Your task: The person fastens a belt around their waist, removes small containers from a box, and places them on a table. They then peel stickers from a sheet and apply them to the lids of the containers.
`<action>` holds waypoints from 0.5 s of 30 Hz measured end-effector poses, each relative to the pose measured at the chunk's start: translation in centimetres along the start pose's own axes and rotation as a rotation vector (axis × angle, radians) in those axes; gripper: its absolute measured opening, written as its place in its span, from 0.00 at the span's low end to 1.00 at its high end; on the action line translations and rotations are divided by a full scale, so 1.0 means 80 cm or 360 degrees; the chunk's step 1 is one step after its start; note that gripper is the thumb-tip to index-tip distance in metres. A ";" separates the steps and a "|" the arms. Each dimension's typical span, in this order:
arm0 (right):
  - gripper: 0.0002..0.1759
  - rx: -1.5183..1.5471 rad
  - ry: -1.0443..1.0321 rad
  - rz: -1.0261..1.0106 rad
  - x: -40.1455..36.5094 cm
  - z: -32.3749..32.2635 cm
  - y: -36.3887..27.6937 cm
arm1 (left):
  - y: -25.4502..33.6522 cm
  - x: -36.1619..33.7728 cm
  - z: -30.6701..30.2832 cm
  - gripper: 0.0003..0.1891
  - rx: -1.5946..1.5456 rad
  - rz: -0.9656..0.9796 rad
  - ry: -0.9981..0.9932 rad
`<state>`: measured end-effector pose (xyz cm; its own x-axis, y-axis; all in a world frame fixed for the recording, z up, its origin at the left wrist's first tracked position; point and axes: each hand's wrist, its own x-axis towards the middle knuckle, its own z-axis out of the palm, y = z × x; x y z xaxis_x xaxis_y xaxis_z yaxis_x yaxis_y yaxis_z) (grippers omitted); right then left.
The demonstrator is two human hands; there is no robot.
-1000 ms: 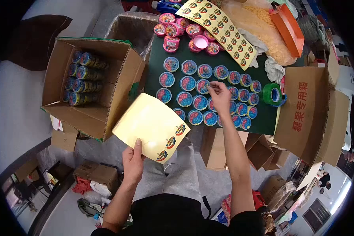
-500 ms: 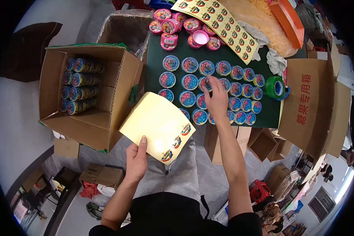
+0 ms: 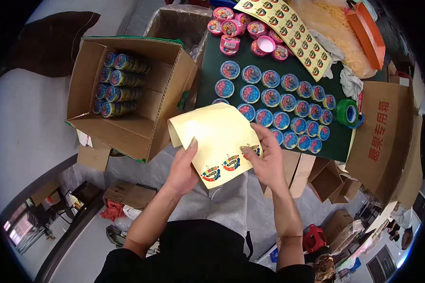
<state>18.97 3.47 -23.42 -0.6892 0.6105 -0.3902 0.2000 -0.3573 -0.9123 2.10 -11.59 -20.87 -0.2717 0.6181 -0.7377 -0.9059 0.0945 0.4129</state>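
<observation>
A pale yellow sticker sheet [image 3: 217, 137], mostly bare with a few printed stickers along its near edge, is held in front of my body. My left hand [image 3: 183, 170] grips its left side, thumb on top. At the right edge, my right hand [image 3: 268, 159] has its thumb over the rightmost sticker and its fingers partly behind the sheet. Beyond it stand rows of round tubs [image 3: 271, 98] of pink and blue balls on the dark green table [image 3: 212, 89]. Labels show on the lids of several tubs in the far rows. The sheet hides some near tubs.
An open cardboard box [image 3: 167, 104] with stacked tubs stands at left. Pink tubs [image 3: 231, 28] and another sticker sheet [image 3: 288, 33] lie at the table's far side. Green tape [image 3: 347, 113] sits at the right edge, beside a large carton [image 3: 382, 137].
My right hand has drawn back from the tubs to the sheet's right edge. The sheet is tilted differently, its left side curling. The whole view has shifted, with the scene now further right.
</observation>
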 end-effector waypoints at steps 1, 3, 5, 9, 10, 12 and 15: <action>0.34 -0.0038 0.0013 -0.0065 -0.001 -0.001 -0.005 | -0.005 -0.003 0.002 0.23 0.0093 0.0006 -0.0036; 0.33 -0.0366 0.0140 -0.0166 -0.004 -0.007 -0.001 | -0.014 -0.007 0.010 0.21 0.0232 -0.0009 -0.0007; 0.29 -0.1513 0.0379 -0.0900 -0.015 -0.004 -0.050 | -0.025 -0.008 0.014 0.21 0.0298 0.0072 -0.0027; 0.23 -0.1547 0.0039 -0.0956 -0.023 -0.015 -0.057 | -0.026 -0.015 0.024 0.21 0.0131 0.0049 -0.0129; 0.22 -0.1494 0.0039 -0.0966 -0.023 -0.018 -0.052 | -0.029 -0.016 0.026 0.22 0.0104 0.0082 -0.0160; 0.20 -0.1384 0.0033 -0.0999 -0.020 -0.025 -0.045 | -0.032 -0.015 0.030 0.22 0.0028 0.0112 -0.0171; 0.19 -0.1325 0.0089 -0.1087 -0.023 -0.029 -0.043 | -0.034 -0.019 0.044 0.21 0.0037 0.0149 -0.0179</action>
<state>21.17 5.22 -19.90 -0.8061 0.5375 0.2476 0.2105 0.6514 -0.7289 6.10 -10.06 -18.99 -0.3156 0.7084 -0.6313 -0.8702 0.0492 0.4903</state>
